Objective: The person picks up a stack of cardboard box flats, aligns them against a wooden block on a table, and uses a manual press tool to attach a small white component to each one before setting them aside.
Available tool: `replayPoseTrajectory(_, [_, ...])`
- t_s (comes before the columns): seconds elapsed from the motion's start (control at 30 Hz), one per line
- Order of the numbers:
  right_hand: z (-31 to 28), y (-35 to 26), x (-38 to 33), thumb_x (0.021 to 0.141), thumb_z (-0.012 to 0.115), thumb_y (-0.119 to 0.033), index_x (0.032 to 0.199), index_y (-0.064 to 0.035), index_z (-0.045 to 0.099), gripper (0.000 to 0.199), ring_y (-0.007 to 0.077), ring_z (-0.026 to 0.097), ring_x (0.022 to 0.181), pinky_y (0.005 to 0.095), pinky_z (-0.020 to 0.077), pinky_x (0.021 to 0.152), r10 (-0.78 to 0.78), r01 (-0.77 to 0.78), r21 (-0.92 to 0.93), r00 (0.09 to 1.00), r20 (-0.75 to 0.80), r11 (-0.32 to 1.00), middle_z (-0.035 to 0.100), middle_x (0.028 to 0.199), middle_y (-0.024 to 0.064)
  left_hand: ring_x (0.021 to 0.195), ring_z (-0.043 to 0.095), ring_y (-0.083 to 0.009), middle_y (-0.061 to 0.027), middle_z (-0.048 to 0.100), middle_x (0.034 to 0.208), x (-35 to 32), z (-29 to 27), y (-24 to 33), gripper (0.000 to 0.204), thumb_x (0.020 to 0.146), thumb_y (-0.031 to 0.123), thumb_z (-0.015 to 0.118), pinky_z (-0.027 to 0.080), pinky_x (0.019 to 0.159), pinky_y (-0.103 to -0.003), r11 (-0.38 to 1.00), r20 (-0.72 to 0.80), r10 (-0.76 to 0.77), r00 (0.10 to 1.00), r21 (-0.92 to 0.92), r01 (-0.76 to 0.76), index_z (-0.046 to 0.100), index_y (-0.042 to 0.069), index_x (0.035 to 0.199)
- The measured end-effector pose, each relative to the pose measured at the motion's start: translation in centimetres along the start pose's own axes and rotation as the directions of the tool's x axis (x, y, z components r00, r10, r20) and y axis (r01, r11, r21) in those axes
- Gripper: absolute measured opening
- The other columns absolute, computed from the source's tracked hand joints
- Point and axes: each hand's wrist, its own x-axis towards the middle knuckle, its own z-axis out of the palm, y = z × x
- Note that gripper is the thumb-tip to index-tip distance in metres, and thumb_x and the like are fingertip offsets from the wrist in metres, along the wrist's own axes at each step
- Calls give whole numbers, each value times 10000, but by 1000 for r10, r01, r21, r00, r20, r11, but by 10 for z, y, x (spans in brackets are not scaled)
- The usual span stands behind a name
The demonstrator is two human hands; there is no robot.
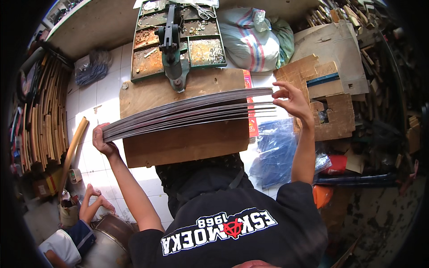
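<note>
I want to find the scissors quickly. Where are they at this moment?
In the head view, the scissors lie at the top centre, on the far edge of the green compartment tray, just right of the green press.

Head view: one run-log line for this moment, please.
left hand grips strip bundle end | right hand fans far ends | over wooden board

A bundle of long thin grey strips (187, 112) is hanging level above the wooden board (183, 143), stretching across its whole width and past both of its ends. The strips are being pinched tightly together at their left ends, beyond the board's left edge, and are fanning apart toward the right, curving slightly upward.
</note>
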Motion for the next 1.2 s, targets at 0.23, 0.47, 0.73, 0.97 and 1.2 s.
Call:
replayPoseTrajectory(0.23, [-8, -12, 12, 755, 793, -65, 1217, -41, 594, 504, 187, 707, 804, 320, 549, 755, -63, 77, -203, 995, 75, 976, 723, 826, 119, 827, 611, -233, -150, 641, 860, 1, 2, -5, 364, 939, 270, 471, 471, 818, -357, 1000, -9, -1, 1000, 28, 1, 637, -44, 864])
replayPoseTrajectory(0.47, [-2, -18, 17, 808, 742, -67, 1160, -35, 612, 376, 214, 716, 753, 331, 542, 701, -91, 103, -255, 994, 59, 962, 722, 796, 129, 812, 617, -238, -174, 650, 866, 0, -1, -1, 313, 935, 221, 481, 488, 808, -349, 1000, 11, 2, 1000, 11, -3, 624, -54, 887])
replayPoseTrajectory(0.73, [27, -9, 0, 872, 707, -148, 1145, -52, 619, 302, 260, 702, 679, 358, 511, 625, -141, 39, -385, 960, -241, 922, 692, 718, 148, 821, 618, -246, -177, 648, 876, -1, 3, -1, 325, 926, 239, 488, 489, 812, -356, 1000, -10, -20, 1000, 8, 20, 622, -56, 895])
replayPoseTrajectory(0.97, [34, 2, -3, 867, 717, -139, 1234, -67, 593, 394, 177, 716, 717, 303, 526, 665, -36, -12, -135, 939, -343, 991, 709, 709, 119, 852, 627, -276, -190, 649, 889, 0, -6, -6, 346, 920, 264, 487, 490, 846, -386, 1000, -10, -20, 1000, 11, 20, 613, -58, 918])
replayPoseTrajectory(1.2, [15, -7, -7, 777, 792, -118, 1318, -78, 546, 596, 185, 720, 850, 305, 536, 751, 19, -20, -8, 991, -129, 1000, 731, 845, 141, 866, 626, -279, -197, 649, 895, 2, -7, -9, 354, 929, 266, 469, 490, 851, -384, 999, -20, -43, 999, -8, 43, 612, -57, 921])
